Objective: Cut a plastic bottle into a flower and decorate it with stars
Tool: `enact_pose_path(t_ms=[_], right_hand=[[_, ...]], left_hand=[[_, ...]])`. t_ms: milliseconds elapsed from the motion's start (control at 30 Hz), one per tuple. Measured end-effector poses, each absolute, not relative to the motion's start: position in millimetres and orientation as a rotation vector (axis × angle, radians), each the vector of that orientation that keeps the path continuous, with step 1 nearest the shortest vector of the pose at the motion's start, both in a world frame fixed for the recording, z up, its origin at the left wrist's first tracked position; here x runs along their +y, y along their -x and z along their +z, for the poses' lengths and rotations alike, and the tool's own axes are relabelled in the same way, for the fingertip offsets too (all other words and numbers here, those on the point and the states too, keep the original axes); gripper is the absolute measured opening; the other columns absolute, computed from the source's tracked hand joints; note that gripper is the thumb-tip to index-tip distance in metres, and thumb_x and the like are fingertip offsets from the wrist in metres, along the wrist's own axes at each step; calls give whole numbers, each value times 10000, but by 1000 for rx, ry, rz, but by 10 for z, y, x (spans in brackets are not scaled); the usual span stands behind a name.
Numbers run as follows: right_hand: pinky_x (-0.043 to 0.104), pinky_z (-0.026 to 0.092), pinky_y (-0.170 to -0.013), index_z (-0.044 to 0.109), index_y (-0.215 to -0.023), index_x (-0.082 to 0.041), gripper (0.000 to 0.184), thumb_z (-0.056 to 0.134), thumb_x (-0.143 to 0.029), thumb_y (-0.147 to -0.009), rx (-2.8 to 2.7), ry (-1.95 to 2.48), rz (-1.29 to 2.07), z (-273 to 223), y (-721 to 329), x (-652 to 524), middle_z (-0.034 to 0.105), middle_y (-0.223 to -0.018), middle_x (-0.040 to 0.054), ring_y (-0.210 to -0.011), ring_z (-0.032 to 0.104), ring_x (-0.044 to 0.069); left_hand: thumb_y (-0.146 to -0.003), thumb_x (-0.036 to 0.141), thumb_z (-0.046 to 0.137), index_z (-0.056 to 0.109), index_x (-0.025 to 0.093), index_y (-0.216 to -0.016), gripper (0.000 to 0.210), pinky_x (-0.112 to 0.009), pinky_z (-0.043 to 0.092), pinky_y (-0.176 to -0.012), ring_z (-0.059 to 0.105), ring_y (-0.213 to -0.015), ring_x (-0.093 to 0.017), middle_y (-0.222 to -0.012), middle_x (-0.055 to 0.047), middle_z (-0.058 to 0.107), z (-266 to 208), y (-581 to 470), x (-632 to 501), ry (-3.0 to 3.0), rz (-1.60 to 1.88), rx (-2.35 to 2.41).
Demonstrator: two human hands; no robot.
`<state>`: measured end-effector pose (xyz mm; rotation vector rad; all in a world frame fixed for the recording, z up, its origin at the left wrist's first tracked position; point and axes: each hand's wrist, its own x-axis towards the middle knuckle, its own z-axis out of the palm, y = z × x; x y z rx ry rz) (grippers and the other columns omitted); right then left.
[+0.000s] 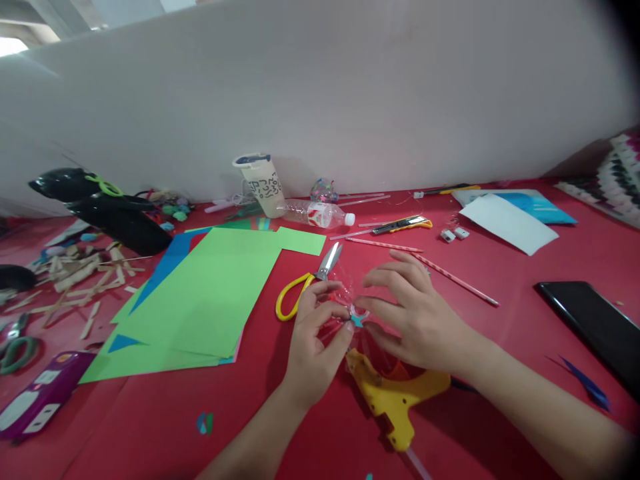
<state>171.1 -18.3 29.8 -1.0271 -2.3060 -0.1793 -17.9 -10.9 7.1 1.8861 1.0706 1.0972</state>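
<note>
My left hand (320, 333) pinches the edge of a see-through piece of plastic (341, 295) between thumb and fingers. A small teal star (357, 321) sits right at those fingertips, on or against the plastic. Just to the right, my right hand (410, 313) is curved with its fingers apart; whether a fingertip touches the plastic I cannot tell. Below both hands a yellow hot glue gun (395, 397) lies on its side, a glue stick (417, 463) poking from its back end. Scissors with yellow handles (295, 297) lie half-open behind my left hand.
Green paper sheets (210, 293) cover the left of the red table (165, 427). Behind lie a plastic bottle (315, 213), a paper cup (263, 187), a box cutter (400, 225) and striped straws (455, 280). A phone (595, 327) is at right; wooden sticks (90, 280) at left.
</note>
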Motion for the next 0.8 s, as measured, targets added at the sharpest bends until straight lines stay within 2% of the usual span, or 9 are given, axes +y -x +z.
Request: enact_pose_path(t_ms=[233, 433, 633, 800], right_hand=[[562, 226, -1076, 647, -960, -167, 154, 590, -161, -817, -2333, 1018, -210, 305, -1700, -173, 614, -1102, 100, -1089, 485, 278], [537, 269, -1062, 639, -875, -148, 84, 560, -142, -847, -2311, 1022, -121, 350, -1720, -168, 604, -1049, 93, -1063, 484, 264], [463, 343, -1026, 623, -847, -162, 72, 558, -155, -877, -2246, 1024, 0, 382, -1722, -174, 594, -1039, 79, -1061, 463, 238], [452, 322, -1047, 628, -867, -153, 72, 560, -168, -886, -2238, 1008, 63, 356, -1685, -187, 591, -1062, 80, -1090, 442, 232]], left_hand=[[-824, 143, 540, 574, 208, -793, 79, -411, 405, -980, 481, -1154, -219, -1215, -64, 446, 53, 190, -110, -1871, 1053, 1030], [-849, 195, 536, 580, 206, -781, 81, -363, 405, -961, 492, -1125, -201, -1163, -55, 492, 65, 190, -98, -1870, 1066, 1028], [-856, 183, 534, 589, 214, -817, 75, -298, 458, -839, 566, -932, -152, -964, -29, 580, 69, 195, -95, -1846, 1124, 1034], [-822, 157, 567, 653, 218, -881, 121, -322, 455, -883, 549, -1003, -174, -1067, -54, 549, 88, 189, -70, -1968, 1085, 1044]])
